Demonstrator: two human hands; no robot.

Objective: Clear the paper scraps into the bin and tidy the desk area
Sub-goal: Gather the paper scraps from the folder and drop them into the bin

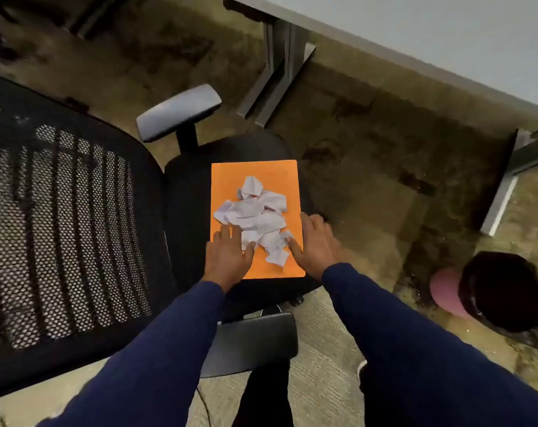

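Note:
An orange folder (227,180) lies flat on the black seat of an office chair (184,186). A heap of white crumpled paper scraps (258,214) rests on the folder's middle. My left hand (227,254) lies palm down on the folder's near left part, fingers spread, touching the edge of the scraps. My right hand (315,245) rests at the folder's near right edge, its thumb against the scraps. Neither hand holds anything. A pink bin with a black liner (504,294) stands on the floor to the right.
The chair's mesh back (61,226) fills the left side, with armrests at the far (178,110) and near (252,340) sides. A grey desk (446,35) with metal legs (277,72) runs across the upper right. Stained carpet lies between chair and bin.

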